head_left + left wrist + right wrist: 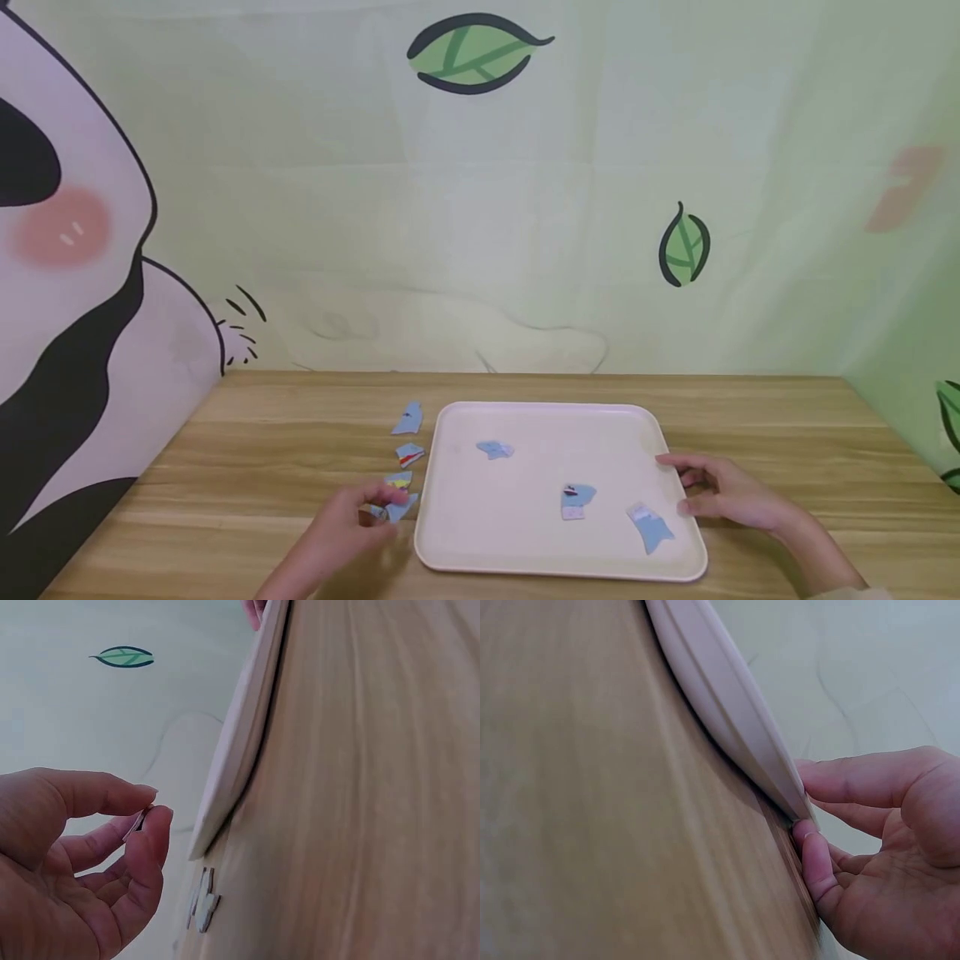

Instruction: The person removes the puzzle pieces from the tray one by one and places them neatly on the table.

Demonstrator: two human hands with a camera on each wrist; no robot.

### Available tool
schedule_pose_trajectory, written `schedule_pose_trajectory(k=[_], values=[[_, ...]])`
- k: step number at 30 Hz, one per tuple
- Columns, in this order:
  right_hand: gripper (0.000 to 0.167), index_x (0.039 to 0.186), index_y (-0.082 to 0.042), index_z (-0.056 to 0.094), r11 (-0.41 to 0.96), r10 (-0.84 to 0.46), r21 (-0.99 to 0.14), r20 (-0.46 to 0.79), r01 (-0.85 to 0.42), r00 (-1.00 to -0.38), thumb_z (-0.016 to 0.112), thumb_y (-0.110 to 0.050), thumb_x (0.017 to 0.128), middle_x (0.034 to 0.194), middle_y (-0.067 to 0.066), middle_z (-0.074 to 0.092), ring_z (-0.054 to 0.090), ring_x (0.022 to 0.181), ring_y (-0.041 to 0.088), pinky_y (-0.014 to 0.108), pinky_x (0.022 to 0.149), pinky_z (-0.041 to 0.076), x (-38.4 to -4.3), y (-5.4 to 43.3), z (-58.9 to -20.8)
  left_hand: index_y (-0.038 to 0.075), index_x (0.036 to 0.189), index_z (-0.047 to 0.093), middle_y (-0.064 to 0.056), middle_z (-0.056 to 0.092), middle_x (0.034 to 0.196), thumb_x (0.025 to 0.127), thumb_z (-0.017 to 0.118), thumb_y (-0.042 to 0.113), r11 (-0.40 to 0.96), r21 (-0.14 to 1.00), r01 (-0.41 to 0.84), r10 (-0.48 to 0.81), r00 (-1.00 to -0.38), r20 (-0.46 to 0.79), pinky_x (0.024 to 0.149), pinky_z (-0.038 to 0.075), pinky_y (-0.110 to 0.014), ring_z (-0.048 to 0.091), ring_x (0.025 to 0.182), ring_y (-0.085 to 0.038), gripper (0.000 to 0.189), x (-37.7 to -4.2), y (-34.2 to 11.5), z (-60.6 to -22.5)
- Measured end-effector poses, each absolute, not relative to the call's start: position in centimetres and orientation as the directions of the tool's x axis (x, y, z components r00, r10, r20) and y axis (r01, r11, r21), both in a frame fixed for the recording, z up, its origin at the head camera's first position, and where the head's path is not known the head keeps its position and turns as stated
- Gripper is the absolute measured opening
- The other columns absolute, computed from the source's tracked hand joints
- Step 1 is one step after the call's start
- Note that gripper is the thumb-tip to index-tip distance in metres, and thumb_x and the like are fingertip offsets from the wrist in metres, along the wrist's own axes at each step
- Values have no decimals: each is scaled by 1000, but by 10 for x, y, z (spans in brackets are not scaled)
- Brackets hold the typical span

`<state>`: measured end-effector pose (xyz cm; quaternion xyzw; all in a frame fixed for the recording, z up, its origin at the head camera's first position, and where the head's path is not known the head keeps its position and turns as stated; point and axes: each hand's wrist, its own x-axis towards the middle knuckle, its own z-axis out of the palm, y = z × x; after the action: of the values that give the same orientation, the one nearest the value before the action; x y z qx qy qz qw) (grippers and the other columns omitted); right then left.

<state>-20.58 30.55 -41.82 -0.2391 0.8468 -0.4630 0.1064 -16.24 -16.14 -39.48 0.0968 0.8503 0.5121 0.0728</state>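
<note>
My left hand (pixel 348 521) is at the left side of a white tray (pixel 517 550), above a small column of puzzle pieces. Thumb and forefinger pinch a small thin puzzle piece (pixel 136 824), seen almost edge-on in the left wrist view. Close by the fingertips lies a light-blue piece (pixel 403 508), and a blue and yellow one (pixel 400 479) is partly covered by the hand. At the tray's right edge, my right hand (pixel 731 492) grips the rim between thumb and fingers. Inside the tray lie three blue pieces: one upper left (pixel 495 450), one central (pixel 577 498), one lower right (pixel 651 529).
Farther back, left of the tray, are a blue piece (pixel 408 418) and a piece with a red stripe (pixel 409 454). All this is on a wooden table (pixel 285 433). Behind it hangs a pale green backdrop (pixel 337 208) with leaves and a panda.
</note>
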Motion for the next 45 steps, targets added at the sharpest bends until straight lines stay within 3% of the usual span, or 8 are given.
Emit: schedule_pose_trajectory(k=[5, 8, 12, 26, 37, 45], values=[[54, 123, 15, 43, 452, -511, -831, 56, -323, -858, 66, -8, 80, 99, 14, 54, 49, 85, 2, 19, 70, 43, -205, 305, -417, -2, 97, 62, -9, 62, 93, 71, 66, -1, 486, 861, 151, 277, -961, 12, 64, 47, -23, 55, 77, -18, 26, -162, -167, -400], [54, 122, 15, 43, 453, -514, -827, 62, -332, -856, 66, -8, 80, 98, 14, 54, 49, 85, 2, 19, 69, 43, -205, 305, -416, -4, 96, 61, -9, 60, 89, 71, 66, -3, 480, 860, 170, 317, -948, 10, 58, 49, -24, 56, 74, -18, 26, -162, -168, -403], [54, 122, 15, 44, 461, -509, -823, 59, -331, -859, 67, -9, 79, 98, 14, 54, 49, 85, 2, 19, 69, 43, -205, 304, -416, -5, 96, 59, -8, 57, 84, 71, 65, -4, 461, 878, 133, 360, -932, -48, 46, 46, -25, 55, 63, -16, 25, -161, -168, -405], [54, 122, 15, 43, 451, -519, -829, 57, -330, -853, 66, -8, 80, 97, 14, 54, 49, 85, 1, 19, 69, 43, -205, 304, -417, 1, 92, 60, -5, 57, 80, 69, 65, -3, 556, 828, 74, 341, -929, -146, 45, 43, -25, 50, 54, -16, 25, -157, -170, -402], [52, 122, 15, 44, 453, -515, -825, 67, -338, -854, 65, -7, 80, 100, 14, 53, 48, 85, 1, 19, 70, 43, -205, 305, -418, 3, 93, 61, -4, 60, 86, 71, 65, -1, 600, 799, 28, 284, -942, -180, 52, 46, -29, 52, 63, -16, 23, -156, -175, -399], [53, 122, 15, 43, 451, -509, -833, 54, -320, -859, 66, -8, 80, 99, 14, 53, 48, 85, 2, 19, 70, 43, -204, 304, -417, 1, 94, 61, -6, 61, 90, 71, 67, 2, 600, 790, 129, 314, -946, -84, 58, 45, -24, 55, 71, -15, 24, -158, -176, -396]])
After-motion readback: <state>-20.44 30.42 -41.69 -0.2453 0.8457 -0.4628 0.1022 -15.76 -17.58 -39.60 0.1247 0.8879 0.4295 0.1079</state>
